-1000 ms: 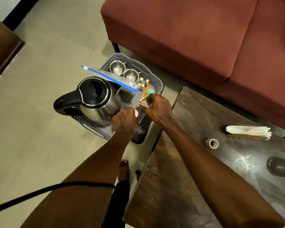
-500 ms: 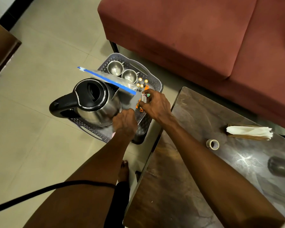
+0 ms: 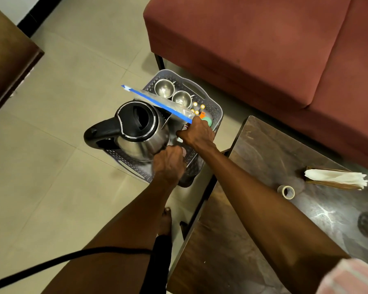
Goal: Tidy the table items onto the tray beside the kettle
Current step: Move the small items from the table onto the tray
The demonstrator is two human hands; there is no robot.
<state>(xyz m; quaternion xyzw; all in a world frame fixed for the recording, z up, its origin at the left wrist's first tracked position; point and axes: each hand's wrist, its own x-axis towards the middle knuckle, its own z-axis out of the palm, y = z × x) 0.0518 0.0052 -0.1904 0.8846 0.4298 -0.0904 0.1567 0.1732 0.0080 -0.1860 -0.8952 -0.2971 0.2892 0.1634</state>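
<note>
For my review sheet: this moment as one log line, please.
stage: loading tray | hands: both over tray beside kettle | left on table: tape roll, napkins

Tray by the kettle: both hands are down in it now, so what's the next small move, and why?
Probably draw the right hand back to the table for the tape roll. The roll and the napkin holder still sit on the table, while the tray beside the kettle already holds cups and small items.

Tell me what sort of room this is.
Probably a home living room or lounge: a red upholstered sofa, a low dark coffee table beside it, and a tea tray holding a kettle on the tiled floor.
</note>
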